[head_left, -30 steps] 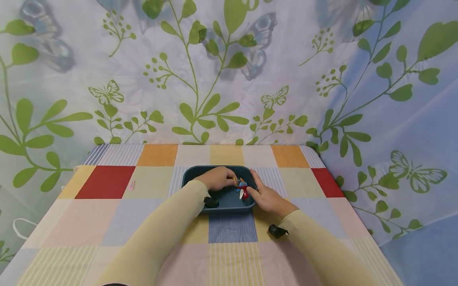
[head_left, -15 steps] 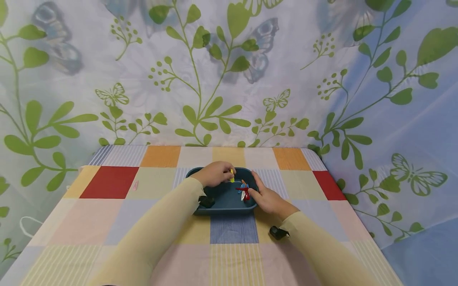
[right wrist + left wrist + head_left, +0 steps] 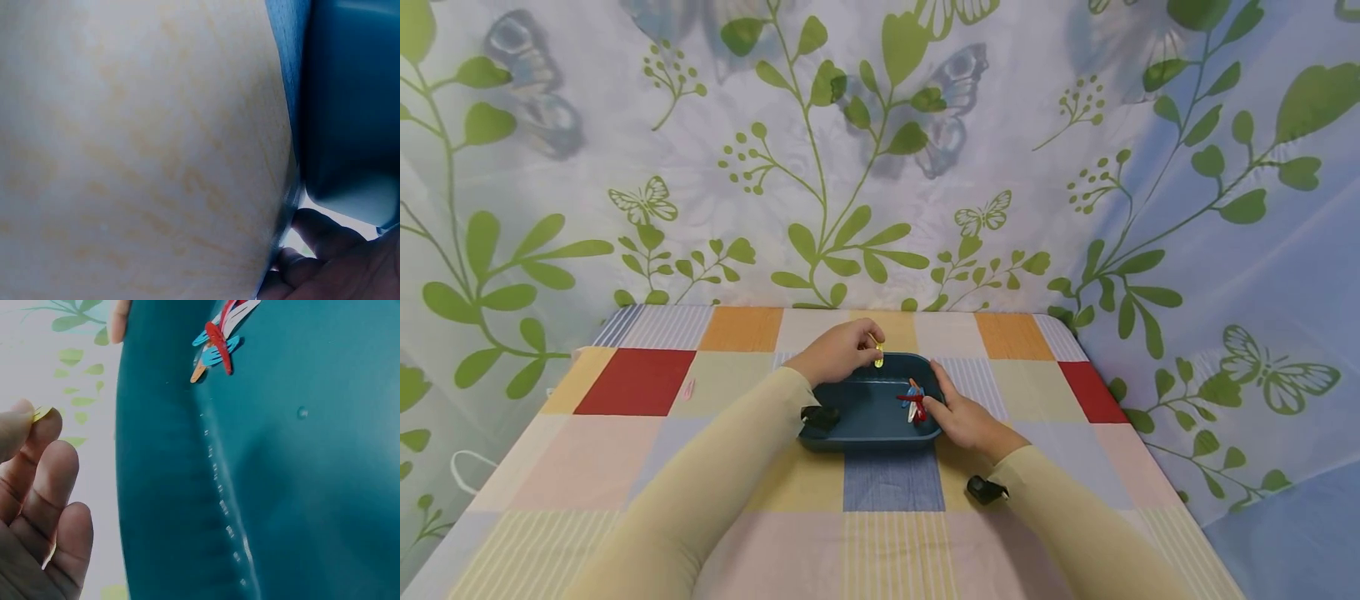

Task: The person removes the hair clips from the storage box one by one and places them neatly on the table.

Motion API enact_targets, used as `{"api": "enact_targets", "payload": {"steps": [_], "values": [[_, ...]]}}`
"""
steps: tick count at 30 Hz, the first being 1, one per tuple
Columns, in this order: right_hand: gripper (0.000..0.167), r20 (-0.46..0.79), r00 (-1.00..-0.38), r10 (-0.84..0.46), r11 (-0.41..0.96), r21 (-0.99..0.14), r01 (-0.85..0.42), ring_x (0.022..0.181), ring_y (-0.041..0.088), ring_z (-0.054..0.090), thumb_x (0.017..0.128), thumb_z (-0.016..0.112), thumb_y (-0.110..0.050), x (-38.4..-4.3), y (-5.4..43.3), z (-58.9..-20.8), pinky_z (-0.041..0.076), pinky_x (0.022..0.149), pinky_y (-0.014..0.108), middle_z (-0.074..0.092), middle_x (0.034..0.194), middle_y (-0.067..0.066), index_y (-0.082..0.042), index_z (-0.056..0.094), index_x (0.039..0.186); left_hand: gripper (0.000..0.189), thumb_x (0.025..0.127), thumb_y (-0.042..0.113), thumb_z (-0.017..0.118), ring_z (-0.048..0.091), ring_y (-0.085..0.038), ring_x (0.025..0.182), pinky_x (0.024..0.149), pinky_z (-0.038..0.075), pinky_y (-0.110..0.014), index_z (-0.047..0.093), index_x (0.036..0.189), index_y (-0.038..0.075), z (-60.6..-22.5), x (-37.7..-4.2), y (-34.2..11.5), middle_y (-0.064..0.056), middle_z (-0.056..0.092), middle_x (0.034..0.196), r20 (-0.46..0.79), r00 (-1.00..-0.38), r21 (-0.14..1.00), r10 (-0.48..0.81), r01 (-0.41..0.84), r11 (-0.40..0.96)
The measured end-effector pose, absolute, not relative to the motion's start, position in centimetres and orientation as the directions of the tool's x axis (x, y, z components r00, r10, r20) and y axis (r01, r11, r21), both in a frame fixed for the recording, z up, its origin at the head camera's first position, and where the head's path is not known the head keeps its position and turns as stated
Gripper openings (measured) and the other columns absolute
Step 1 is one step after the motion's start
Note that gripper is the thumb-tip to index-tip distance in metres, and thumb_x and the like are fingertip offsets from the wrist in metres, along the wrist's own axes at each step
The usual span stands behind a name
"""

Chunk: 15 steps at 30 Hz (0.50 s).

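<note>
A yellow snap hair clip is pinched between the thumb and index finger of my left hand, above the far rim of a dark teal tray. The left wrist view shows only a bit of that yellow clip between the fingertips. My right hand grips the tray's right side, thumb over the rim and fingers outside. Beside that thumb, inside the tray, lies a small pile of hair clips in red, blue, white and orange. The right wrist view shows part of the right hand by the tray's outer wall.
A pink hair clip lies on the patchwork tablecloth left of the tray. Behind the table hangs a leaf-and-butterfly curtain. A white cord loop shows by the table's left edge.
My left hand has lifted the yellow hair clip up out of the tray, moving away from the pile toward the far rim. My right hand keeps its grip on the tray.
</note>
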State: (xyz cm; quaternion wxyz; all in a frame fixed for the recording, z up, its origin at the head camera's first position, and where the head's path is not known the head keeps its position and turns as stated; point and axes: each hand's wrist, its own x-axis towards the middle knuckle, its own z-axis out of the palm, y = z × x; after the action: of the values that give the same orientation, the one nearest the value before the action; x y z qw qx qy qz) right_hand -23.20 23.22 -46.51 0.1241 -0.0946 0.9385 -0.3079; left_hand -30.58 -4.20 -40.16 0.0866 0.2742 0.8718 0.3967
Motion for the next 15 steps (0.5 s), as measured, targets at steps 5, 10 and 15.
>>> {"api": "enact_targets", "payload": {"steps": [5, 10, 15], "values": [[0.073, -0.162, -0.953, -0.256, 0.795, -0.596, -0.112, 0.139, 0.051, 0.053, 0.112, 0.038, -0.048, -23.1, 23.2, -46.5, 0.038, 0.117, 0.065, 0.044, 0.162, 0.027, -0.03, -0.003, 0.17, 0.024, 0.102, 0.016, 0.07, 0.067, -0.016, 0.094, 0.086, 0.054, -0.037, 0.062, 0.125, 0.014, -39.6, -30.2, -5.4, -0.002, 0.071, 0.108, 0.106, -0.84, 0.744, 0.533, 0.423, 0.518], [0.073, -0.153, -0.951, -0.268, 0.793, -0.595, -0.127, 0.134, 0.051, 0.058, 0.113, 0.038, -0.048, -23.0, 23.2, -46.5, 0.039, 0.115, 0.066, 0.045, 0.16, 0.027, -0.029, -0.003, 0.171, 0.031, 0.101, 0.017, 0.071, 0.065, -0.019, 0.092, 0.085, 0.053, -0.036, 0.059, 0.13, 0.014, -39.3, -30.0, -6.9, -0.003, 0.069, 0.109, 0.111, -0.851, 0.743, 0.513, 0.414, 0.525], [0.073, -0.153, -0.952, -0.264, 0.794, -0.596, -0.124, 0.136, 0.051, 0.056, 0.113, 0.039, -0.048, -23.1, 23.2, -46.6, 0.038, 0.116, 0.065, 0.044, 0.162, 0.026, -0.029, -0.002, 0.171, 0.032, 0.103, 0.017, 0.069, 0.062, -0.021, 0.087, 0.079, 0.051, -0.036, 0.056, 0.132, 0.014, -39.0, -29.8, -8.7, -0.005, 0.068, 0.11, 0.098, -0.856, 0.75, 0.507, 0.399, 0.528]]}}
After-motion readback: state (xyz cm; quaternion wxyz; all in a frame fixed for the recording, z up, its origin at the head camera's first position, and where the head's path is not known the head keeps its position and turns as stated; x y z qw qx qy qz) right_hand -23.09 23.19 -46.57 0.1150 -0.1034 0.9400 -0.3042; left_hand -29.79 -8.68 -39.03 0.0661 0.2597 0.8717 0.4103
